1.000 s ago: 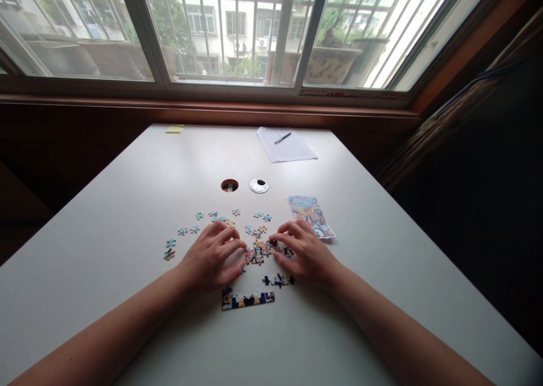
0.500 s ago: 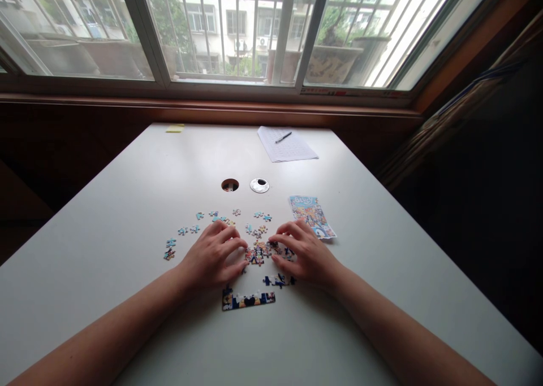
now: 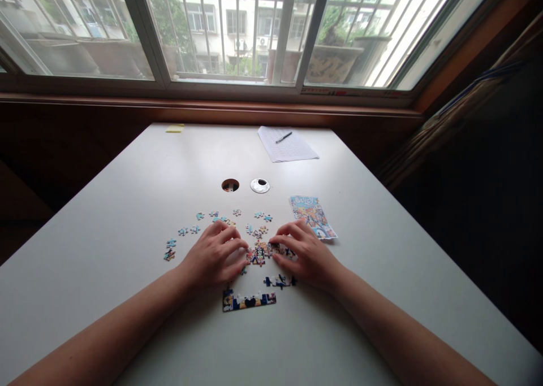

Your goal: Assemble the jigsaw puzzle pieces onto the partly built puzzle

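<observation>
My left hand [image 3: 218,253] and my right hand [image 3: 300,251] rest on either side of a joined cluster of jigsaw puzzle pieces [image 3: 257,255]. The left thumb and index fingertips meet the cluster's left edge; the right fingertips press at its right part, partly covering it. Closer to me lies a joined bottom strip of the puzzle [image 3: 250,301] with a straight lower edge. A smaller joined section [image 3: 278,282] sits between that strip and the right hand. Loose puzzle pieces [image 3: 182,231] are scattered beyond and left of the left hand; some may be hidden under my fingers.
A colourful picture sheet [image 3: 311,216] lies beyond my right hand. Farther back on the white table [image 3: 127,205] are a cable hole [image 3: 230,185], its round cover [image 3: 260,185], papers [image 3: 282,148] with a pen [image 3: 283,137], and a yellow sticky note [image 3: 175,128]. A barred window stands behind.
Hardly anything differs. Both hands keep their places at the cluster, with only a slight shift of the fingers, and the whole view has moved by a few pixels.
</observation>
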The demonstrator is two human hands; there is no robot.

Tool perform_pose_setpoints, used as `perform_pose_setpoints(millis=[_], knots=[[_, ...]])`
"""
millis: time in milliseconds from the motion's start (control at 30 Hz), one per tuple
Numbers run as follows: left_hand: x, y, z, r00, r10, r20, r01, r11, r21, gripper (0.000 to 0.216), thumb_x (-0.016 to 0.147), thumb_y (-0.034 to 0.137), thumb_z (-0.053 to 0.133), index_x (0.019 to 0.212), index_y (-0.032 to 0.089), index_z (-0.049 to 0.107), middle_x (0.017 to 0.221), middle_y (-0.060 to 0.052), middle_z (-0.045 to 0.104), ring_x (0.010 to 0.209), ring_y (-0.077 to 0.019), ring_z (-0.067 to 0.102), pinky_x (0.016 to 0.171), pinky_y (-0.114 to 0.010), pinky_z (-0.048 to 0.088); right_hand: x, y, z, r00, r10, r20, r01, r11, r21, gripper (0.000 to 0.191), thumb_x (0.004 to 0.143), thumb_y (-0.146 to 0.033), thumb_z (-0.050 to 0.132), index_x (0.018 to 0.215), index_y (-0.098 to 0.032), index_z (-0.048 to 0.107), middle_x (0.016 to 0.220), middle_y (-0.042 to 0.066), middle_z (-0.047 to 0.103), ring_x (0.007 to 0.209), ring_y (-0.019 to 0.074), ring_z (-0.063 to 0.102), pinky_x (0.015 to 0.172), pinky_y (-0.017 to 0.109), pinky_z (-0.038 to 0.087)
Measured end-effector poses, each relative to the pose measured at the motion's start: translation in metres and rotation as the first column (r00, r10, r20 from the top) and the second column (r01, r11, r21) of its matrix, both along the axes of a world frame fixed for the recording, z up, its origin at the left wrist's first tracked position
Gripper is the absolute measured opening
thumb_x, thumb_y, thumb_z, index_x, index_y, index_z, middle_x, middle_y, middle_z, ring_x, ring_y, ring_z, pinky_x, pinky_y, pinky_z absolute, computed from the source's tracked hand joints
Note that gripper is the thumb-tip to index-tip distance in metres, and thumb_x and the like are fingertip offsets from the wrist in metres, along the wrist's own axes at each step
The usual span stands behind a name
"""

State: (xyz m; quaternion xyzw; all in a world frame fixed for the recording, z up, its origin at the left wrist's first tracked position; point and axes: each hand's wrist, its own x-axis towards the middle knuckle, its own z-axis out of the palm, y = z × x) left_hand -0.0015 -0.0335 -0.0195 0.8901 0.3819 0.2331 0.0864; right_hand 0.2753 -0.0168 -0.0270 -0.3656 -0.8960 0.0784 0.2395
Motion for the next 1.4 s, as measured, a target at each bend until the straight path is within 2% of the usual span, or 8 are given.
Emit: perform_pose_setpoints(millis=[467, 667, 900, 1033, 1400], knots=[[0.0, 0.0, 0.0, 1.0, -0.013, 0.003, 0.013, 1.0, -0.006, 0.018, 0.09, 0.033, 0.063, 0.106, 0.025, 0.068, 0.102, -0.005, 0.063, 0.099, -0.0241, 0.048, 0.096, -0.043, 0.043, -0.001, 0.0, -0.001, 1.0, -0.008, -0.011, 0.008, 1.0, -0.004, 0.02, 0.092, -0.032, 0.065, 0.11, -0.025, 0.069, 0.108, 0.007, 0.065, 0.101, 0.0258, 0.054, 0.098, 0.049, 0.043], [0.0, 0.0, -0.001, 0.999, -0.029, 0.016, 0.028, 0.999, 0.044, 0.016, 0.091, 0.028, 0.062, 0.105, 0.023, 0.068, 0.097, -0.006, 0.063, 0.095, -0.0234, 0.048, 0.09, -0.041, 0.045, 0.0, -0.001, -0.001, 1.0, -0.002, -0.012, 0.002, 1.0, 0.005, 0.02, 0.092, -0.032, 0.064, 0.111, -0.025, 0.069, 0.108, 0.007, 0.065, 0.101, 0.0259, 0.054, 0.099, 0.05, 0.042], [-0.002, -0.003, -0.001, 0.997, -0.077, 0.003, 0.076, 0.988, 0.136, 0.025, 0.088, 0.021, 0.063, 0.112, 0.027, 0.068, 0.098, -0.005, 0.064, 0.092, -0.0228, 0.048, 0.086, -0.04, 0.046, 0.001, 0.0, 0.001, 0.987, 0.141, -0.081, -0.137, 0.989, 0.055, 0.02, 0.091, -0.022, 0.064, 0.11, -0.026, 0.069, 0.102, 0.005, 0.067, 0.093, 0.0221, 0.053, 0.086, 0.041, 0.048], [-0.001, -0.006, 0.001, 0.989, -0.133, -0.057, 0.141, 0.978, 0.155, 0.03, 0.087, 0.02, 0.064, 0.116, 0.029, 0.067, 0.104, -0.004, 0.065, 0.094, -0.023, 0.049, 0.086, -0.04, 0.047, -0.001, -0.002, 0.004, 0.975, 0.216, -0.055, -0.213, 0.975, 0.061, 0.022, 0.09, -0.021, 0.064, 0.112, -0.026, 0.069, 0.105, 0.004, 0.069, 0.097, 0.0224, 0.053, 0.087, 0.041, 0.047], [0.002, -0.007, 0.002, 0.982, -0.151, -0.11, 0.168, 0.972, 0.162, 0.031, 0.089, 0.024, 0.063, 0.119, 0.031, 0.066, 0.108, -0.002, 0.066, 0.096, -0.0238, 0.049, 0.087, -0.041, 0.048, -0.002, -0.005, 0.011, 0.971, 0.235, 0.037, -0.234, 0.972, -0.008, 0.024, 0.093, -0.028, 0.064, 0.115, -0.031, 0.071, 0.111, 0.004, 0.069, 0.107, 0.0247, 0.05, 0.093, 0.044, 0.045]])
